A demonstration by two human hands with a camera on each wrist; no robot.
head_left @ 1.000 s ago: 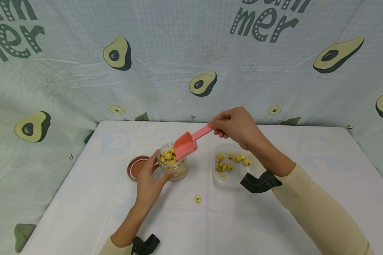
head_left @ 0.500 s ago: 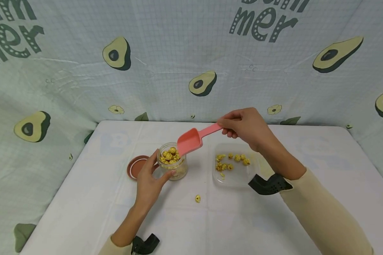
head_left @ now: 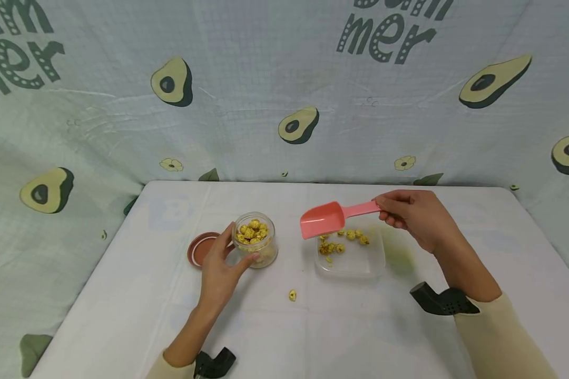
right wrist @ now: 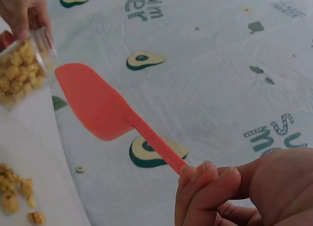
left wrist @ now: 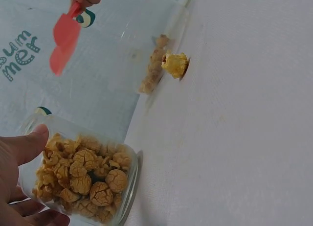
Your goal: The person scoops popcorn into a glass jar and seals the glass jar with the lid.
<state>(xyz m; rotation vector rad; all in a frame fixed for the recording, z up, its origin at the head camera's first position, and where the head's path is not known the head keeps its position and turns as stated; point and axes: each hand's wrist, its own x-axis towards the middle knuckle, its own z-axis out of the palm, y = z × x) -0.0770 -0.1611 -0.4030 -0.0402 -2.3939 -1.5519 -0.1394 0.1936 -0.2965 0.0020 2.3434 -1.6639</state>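
Note:
My left hand point(head_left: 220, 271) grips a glass jar point(head_left: 267, 255) around its side, thumb in front. Through the glass, caramel popcorn point(left wrist: 83, 172) fills much of the jar, which stands upright on the table with its mouth uncovered. My right hand point(head_left: 419, 218) pinches the handle end of a pink scoop point(head_left: 323, 220). The scoop's bowl is empty and hangs over the back left of a clear plastic container point(head_left: 360, 266). Several popcorn pieces point(head_left: 332, 247) lie in that container, mostly toward its left and back; the scoop overlaps some of them in the head view.
A reddish-brown lid point(head_left: 200, 251) lies left of the jar, partly behind my left hand. One loose popcorn piece point(head_left: 292, 295) sits on the white tablecloth point(head_left: 265, 337) in front, between jar and container. A curtain printed with avocados point(head_left: 246, 79) hangs behind the table.
My right hand has carried the scoop rightward, from the jar's mouth to over the plastic container, and the scoop lies more level. My left hand and the jar have stayed in place.

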